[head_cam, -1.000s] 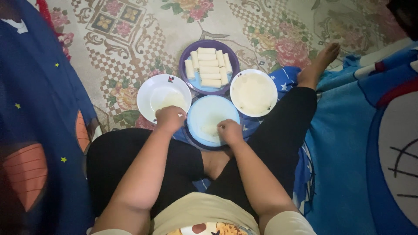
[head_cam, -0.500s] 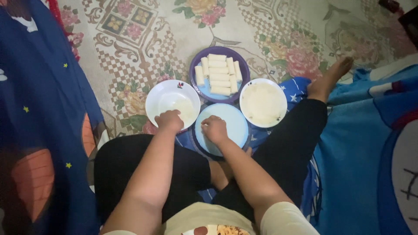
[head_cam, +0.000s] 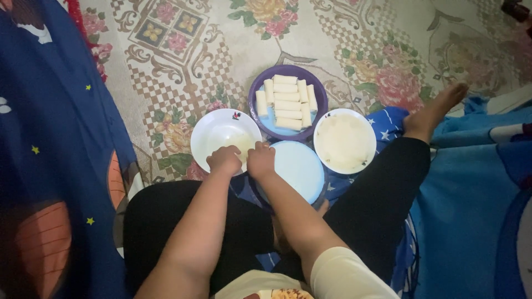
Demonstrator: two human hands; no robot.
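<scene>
My left hand (head_cam: pixel 224 159) and my right hand (head_cam: pixel 260 159) are side by side, knuckles up, over the near rim of a white bowl (head_cam: pixel 216 130) that holds a pale liquid. The fingers of both hands curl down, and what is under them is hidden. Just right of my right hand lies a bare light-blue plate (head_cam: pixel 302 169). Behind it a purple plate (head_cam: pixel 255 91) carries several pale rolled sticks (head_cam: pixel 288 102). A second white bowl (head_cam: pixel 344 140), with pale contents, stands to the right.
I sit cross-legged in black trousers on a patterned floral carpet (head_cam: pixel 183 50). My bare foot (head_cam: pixel 435 113) reaches out to the right. Blue blankets lie at the left (head_cam: pixel 55 138) and at the right (head_cam: pixel 476 194).
My right hand has moved left off the light-blue plate to the white bowl, beside my left hand. The left hand stayed at the bowl's rim.
</scene>
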